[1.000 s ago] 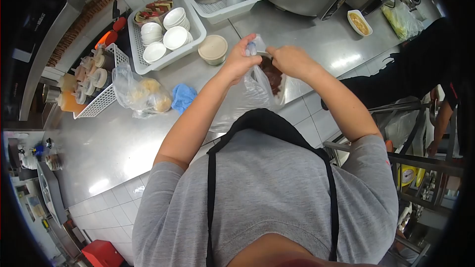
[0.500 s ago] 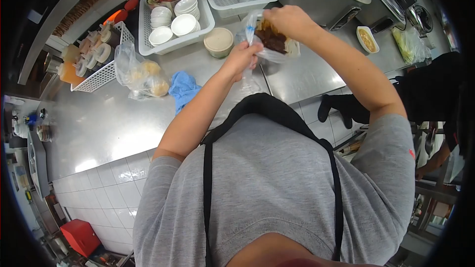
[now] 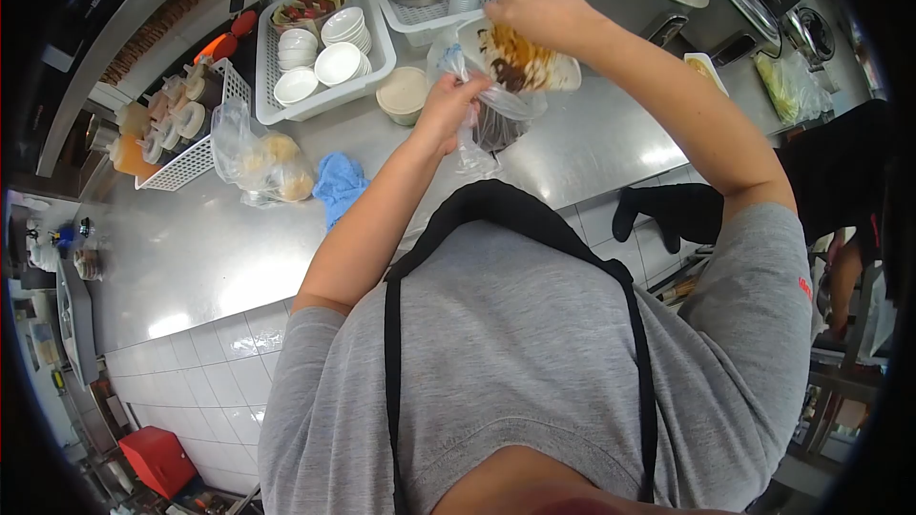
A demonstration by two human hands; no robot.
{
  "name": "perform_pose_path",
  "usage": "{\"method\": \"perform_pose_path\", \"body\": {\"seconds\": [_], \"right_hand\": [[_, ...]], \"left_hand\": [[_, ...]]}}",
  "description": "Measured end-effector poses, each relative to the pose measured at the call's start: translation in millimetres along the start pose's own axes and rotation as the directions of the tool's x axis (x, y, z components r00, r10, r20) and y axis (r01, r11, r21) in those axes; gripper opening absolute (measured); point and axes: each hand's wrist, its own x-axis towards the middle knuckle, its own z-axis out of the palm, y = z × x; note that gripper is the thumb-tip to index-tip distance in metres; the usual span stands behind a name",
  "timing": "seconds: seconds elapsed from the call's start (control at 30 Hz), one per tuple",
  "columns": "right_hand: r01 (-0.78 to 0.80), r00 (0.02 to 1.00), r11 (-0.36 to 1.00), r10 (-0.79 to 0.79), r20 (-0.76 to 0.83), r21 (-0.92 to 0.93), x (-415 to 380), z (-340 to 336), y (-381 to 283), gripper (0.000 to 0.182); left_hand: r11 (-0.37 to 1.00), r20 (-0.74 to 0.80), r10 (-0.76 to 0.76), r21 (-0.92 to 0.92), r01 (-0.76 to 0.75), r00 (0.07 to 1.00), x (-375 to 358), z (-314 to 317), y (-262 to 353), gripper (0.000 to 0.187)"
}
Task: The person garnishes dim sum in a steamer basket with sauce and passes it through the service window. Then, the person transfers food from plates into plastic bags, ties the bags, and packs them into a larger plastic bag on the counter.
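Note:
My left hand (image 3: 448,113) is closed on the gathered edge of a clear plastic bag (image 3: 474,154). Dark food (image 3: 498,128) shows through the bag beside that hand. Above the bag's mouth, my right hand (image 3: 534,11) grips a white container (image 3: 565,74) by its far edge. The container is tilted over the bag, and its inside is smeared with orange-brown sauce and a dark remnant. Left of my left hand stands a round lidded tub (image 3: 404,92).
A white basket (image 3: 382,74) holds small white bowls. Further left are a bag of round items (image 3: 279,167), a blue cloth (image 3: 339,183) and a basket of bottles (image 3: 191,161). Metal cookers (image 3: 658,0) stand behind. Another person (image 3: 840,172) is at the right.
The white container has tipped steeply and its dark food has mostly gone from it; dark food now shows in the bag. Both hands appear slightly further left in view.

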Motion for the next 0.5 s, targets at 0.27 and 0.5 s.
{"method": "perform_pose_path", "body": {"seconds": [0.27, 0.5], "right_hand": [[-0.186, 0.974, 0.977, 0.198, -0.11, 0.107, -35.4, 24.4, -8.4, 0.032], [-0.163, 0.947, 0.967, 0.209, -0.245, 0.194, -50.0, 29.9, -22.7, 0.036]], "left_hand": [[0.994, -0.081, 0.035, 0.106, -0.026, 0.996, -18.6, -5.7, -0.2, 0.024], [0.884, 0.0, 0.331, 0.35, -0.31, 0.944, -16.7, -10.9, -13.9, 0.016]]}}
